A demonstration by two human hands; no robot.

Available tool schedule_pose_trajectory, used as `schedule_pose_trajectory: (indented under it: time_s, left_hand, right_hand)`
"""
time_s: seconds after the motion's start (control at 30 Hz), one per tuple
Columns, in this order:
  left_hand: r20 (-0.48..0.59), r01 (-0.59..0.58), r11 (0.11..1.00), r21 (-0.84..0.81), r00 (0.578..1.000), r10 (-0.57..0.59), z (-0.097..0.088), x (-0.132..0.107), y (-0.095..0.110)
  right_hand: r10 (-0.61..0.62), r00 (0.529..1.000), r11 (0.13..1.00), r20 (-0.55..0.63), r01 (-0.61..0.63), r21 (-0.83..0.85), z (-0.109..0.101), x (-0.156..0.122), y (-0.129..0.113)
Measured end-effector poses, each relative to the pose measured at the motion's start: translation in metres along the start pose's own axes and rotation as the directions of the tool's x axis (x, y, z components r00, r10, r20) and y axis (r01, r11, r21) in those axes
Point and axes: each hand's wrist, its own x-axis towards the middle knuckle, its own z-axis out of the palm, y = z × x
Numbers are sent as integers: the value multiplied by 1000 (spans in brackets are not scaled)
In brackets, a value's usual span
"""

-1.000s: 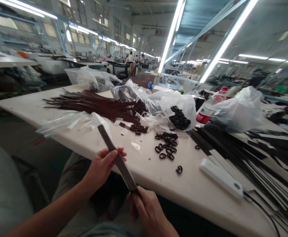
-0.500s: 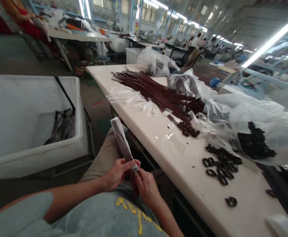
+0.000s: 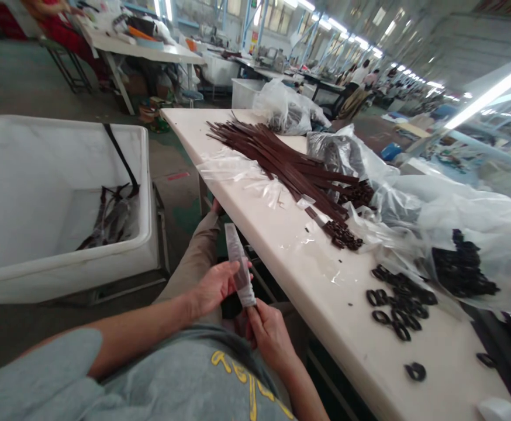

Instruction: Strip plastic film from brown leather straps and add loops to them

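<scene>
L hand [image 3: 217, 287] had thumb & fingers lightly round a clear plastic sleeve [image 3: 238, 260], fingertips showing at its far side; R hand [image 3: 270, 332] had fingers clenched at its bunched lower end, some fingertips hidden. Sleeve was off the table [image 3: 321, 304], tilted, over the person's lap, just outside the near long edge. On top, brn strips [image 3: 277, 158] lay in a sheaf, tips twd the L edge, w/ plastic wrappers [image 3: 238, 169] btwn them & the near edge. Brn loops [image 3: 345, 235] sat at the sheaf's R end; blk loops [image 3: 398, 298] further R, two apart from the pile. White bin [image 3: 23, 169] stood L of table, blk strap [image 3: 122, 158] over its rim.
</scene>
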Motion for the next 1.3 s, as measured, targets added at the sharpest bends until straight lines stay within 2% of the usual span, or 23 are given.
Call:
schedule_pose_trajectory:
  time_s: [0.1, 0.27, 0.33, 0.4, 0.5, 0.57, 0.63, 0.67, 0.73, 0.83, 0.93, 1.03, 1.13, 1.23, 1.3]
  left_hand:
    - [-69, -62, 998, -13, 996, 61, -2, 8, 7]
    - [45, 101, 992, 75, 993, -105, 2, 0, -17]
    - [37, 66, 998, 15, 997, -66, 3, 5, -10]
    - [-25, -12, 998, -59, 1000, 11, 4, 16, 5]
    - [-88, -46, 998, -38, 995, 43, 5, 24, 15]
    - [-39, 48, 998, 39, 998, -47, 8, 16, 3]
    - [25, 176, 979, 108, 984, -179, 12, 2, -12]
    - [42, 203, 972, 118, 977, -210, 13, -4, -17]
    - [40, 137, 987, 83, 989, -141, 15, -9, -18]
    - [-20, -93, 996, 11, 995, 93, 13, -1, -2]
    - [-51, -140, 990, 25, 989, 141, 10, 11, 12]
    - [-61, -154, 987, 48, 986, 157, 14, 11, 9]
    - [-43, -164, 982, 93, 985, 169, 20, 2, -9]
    - [17, -59, 984, 171, 998, 57, 22, -8, -27]
    - [60, -18, 972, 235, 998, 4, 21, -9, -29]
  right_hand:
    - [53, 999, 998, 3, -54, 43, 2, -3, 9]
    - [-1, 998, 1000, -64, 2, 19, -2, -1, 11]
    - [-8, 999, 1000, -31, 9, 27, -5, -4, 12]
    - [5, 1000, 999, 1, -5, 34, -8, -9, 14]
    - [26, 999, 999, -20, -25, 27, -7, -11, 16]
    - [5, 999, 1000, -46, -5, 3, -5, -9, 15]
    - [-31, 998, 999, -50, 30, -20, -4, -7, 14]
    - [-43, 998, 999, -45, 42, -29, -4, -7, 14]
    - [-30, 999, 999, -44, 29, -27, -6, -10, 15]
    - [20, 999, 999, -49, -19, 35, -14, -20, 14]
    - [-40, 998, 990, -40, 45, 131, -22, -28, 9]
    - [-76, 989, 992, -126, 88, 92, -19, -25, 3]
    - [-29, 970, 999, -242, 39, 35, -9, -14, 1]
    - [-43, 941, 997, -334, 60, 38, -5, -4, 0]
    - [-86, 929, 996, -359, 93, 2, -8, -2, 0]
